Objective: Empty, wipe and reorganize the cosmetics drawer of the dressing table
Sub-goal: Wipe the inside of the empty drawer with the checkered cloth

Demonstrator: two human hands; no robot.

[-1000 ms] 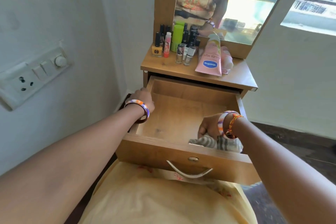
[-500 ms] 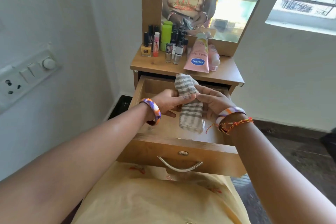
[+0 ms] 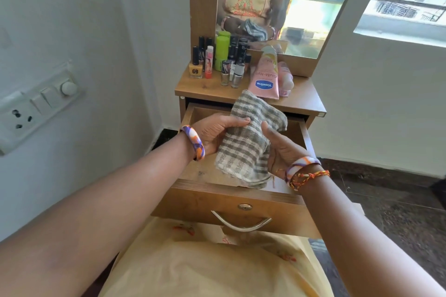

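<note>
- Grey-and-white checked cotton cloth [image 3: 246, 142]: held above the open wooden drawer [image 3: 231, 200], wider and less rolled than half a second ago.
- Left hand [image 3: 214, 132]: thumb pinching cloth's left edge.
- Right hand [image 3: 280, 147]: fingers curled round cloth's right side.
- Pink Vaseline tube [image 3: 265, 79]: unmoved on the wooden dresser top [image 3: 301, 96].

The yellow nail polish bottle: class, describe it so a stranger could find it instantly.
Start at the dressing table top below the mirror. At the left end of the cluster of cosmetics stands the yellow nail polish bottle. It alone is squat, square and yellow, black-capped; its neighbours are slim or silver.
</note>
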